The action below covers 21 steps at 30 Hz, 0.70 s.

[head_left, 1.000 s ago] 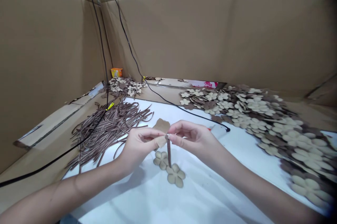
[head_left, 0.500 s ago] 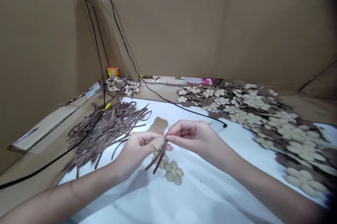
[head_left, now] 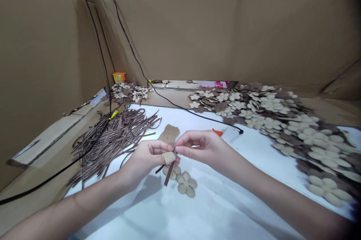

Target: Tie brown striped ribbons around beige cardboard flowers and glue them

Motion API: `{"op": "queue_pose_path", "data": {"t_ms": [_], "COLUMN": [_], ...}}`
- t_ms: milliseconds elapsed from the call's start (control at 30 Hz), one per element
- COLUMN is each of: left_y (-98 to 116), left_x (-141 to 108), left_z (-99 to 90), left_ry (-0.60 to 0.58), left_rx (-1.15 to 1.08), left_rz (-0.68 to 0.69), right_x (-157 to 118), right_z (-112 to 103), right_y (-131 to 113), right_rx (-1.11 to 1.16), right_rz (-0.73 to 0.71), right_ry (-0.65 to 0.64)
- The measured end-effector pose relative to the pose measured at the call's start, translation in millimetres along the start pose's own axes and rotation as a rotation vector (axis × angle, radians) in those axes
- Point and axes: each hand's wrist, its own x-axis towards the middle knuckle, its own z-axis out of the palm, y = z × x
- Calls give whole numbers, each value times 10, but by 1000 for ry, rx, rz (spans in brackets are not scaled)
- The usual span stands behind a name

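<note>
My left hand (head_left: 150,156) pinches brown ribbon strips (head_left: 170,172) with pale stitched edges, and their ends hang below the fingers. A beige wrap (head_left: 168,157) covers the left thumb tip. Thumb and fingers of my right hand (head_left: 201,146) are closed at the upper end of the same strips, touching the left fingertips; the pinched spot itself is hidden. Just under the hands, two beige fabric flowers (head_left: 187,184) lie on the white sheet (head_left: 220,210), one partly covered by the strips. Behind the fingers lies a brown cardboard scrap (head_left: 170,134).
A heap of brown strips (head_left: 113,138) lies left. Beige and brown flowers (head_left: 270,120) pile up on the right, with a smaller pile (head_left: 129,91) at back left. Behind my right hand is a white tool (head_left: 231,133) with a black cord (head_left: 169,101). Cardboard walls (head_left: 180,33) enclose the area.
The hanging strips have spread apart slightly and my left thumb has turned. Both hands stay pinched together. An orange part of the white tool now shows behind my right hand.
</note>
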Motion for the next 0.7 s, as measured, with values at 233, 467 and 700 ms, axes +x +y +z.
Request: {"op": "queue_pose_path", "data": {"t_ms": [233,467,700], "left_y": [46,33,44], "left_x": [-47,-48,-38], "left_z": [10,-23,-24], "left_ry": [0,-44,-88], "left_rx": [53,-1,90], "left_rz": [-10,3,8], "right_x": [8,14,33], "right_z": [34,9,-3], "right_y": [108,56,81], "right_rx": [96,97,150], "right_rz": [-9,68,111], "right_ry": [-42,39,42]}}
